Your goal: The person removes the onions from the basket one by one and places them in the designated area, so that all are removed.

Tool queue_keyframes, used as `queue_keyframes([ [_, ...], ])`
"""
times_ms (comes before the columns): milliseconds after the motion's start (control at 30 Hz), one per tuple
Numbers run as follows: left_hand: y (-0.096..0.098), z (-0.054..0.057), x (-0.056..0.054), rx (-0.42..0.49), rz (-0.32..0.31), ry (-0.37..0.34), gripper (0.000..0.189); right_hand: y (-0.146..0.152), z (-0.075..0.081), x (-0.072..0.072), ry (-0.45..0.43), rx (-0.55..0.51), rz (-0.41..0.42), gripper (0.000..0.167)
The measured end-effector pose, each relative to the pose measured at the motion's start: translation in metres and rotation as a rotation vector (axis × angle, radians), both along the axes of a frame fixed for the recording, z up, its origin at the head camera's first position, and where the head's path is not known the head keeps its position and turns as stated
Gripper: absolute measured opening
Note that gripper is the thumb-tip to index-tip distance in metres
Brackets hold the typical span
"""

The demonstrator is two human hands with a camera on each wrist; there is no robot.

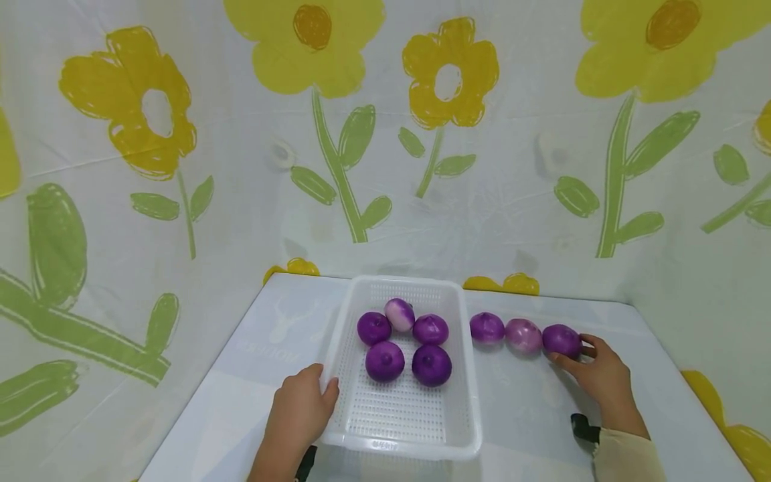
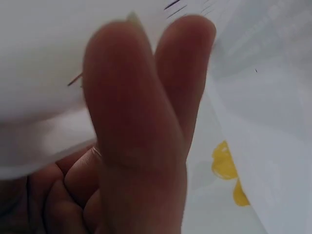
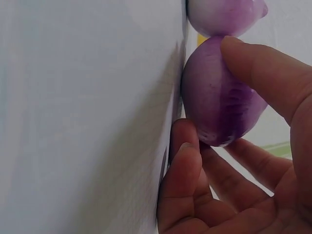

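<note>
My left hand (image 1: 296,406) grips the left rim of a white plastic basket (image 1: 473,418), thumb on the inner side. In the left wrist view the thumb (image 2: 136,112) covers much of the basket wall. Several purple onions lie in the far half of the basket, among them a dark one (image 1: 432,366) and a half-white one (image 1: 399,314). Right of the basket, a row of onions stands on the table. My right hand (image 1: 607,380) holds the rightmost onion (image 1: 561,339) between thumb and fingers; in the right wrist view this onion (image 3: 214,92) is against the tabletop.
Beside the held onion are a pale onion (image 1: 523,336) and a purple onion (image 1: 486,328), the latter close to the basket's right wall. The white table (image 1: 524,415) ends at a flower-patterned cloth (image 1: 470,221) behind and at both sides.
</note>
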State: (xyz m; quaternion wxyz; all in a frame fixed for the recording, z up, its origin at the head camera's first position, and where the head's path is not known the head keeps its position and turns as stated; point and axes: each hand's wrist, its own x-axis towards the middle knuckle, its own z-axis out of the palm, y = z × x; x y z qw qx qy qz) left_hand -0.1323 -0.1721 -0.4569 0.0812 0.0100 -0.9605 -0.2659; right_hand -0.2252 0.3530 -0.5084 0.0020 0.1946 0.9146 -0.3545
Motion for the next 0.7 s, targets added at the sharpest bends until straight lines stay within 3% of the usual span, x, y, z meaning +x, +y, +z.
queue_keyframes([
  [300, -0.007, 0.001, -0.004, 0.123, -0.035, -0.101, 0.047, -0.002, 0.002, 0.002, 0.003, -0.019, -0.007, 0.112],
  [567, -0.013, 0.002, -0.01, 0.364, -0.078, -0.216, 0.042, 0.0, 0.001, -0.001, -0.022, -0.024, -0.014, 0.116],
  [700, -0.011, -0.001, -0.01, 0.347, -0.055, -0.2, 0.04, 0.0, 0.001, -0.001, -0.042, -0.042, -0.018, 0.118],
])
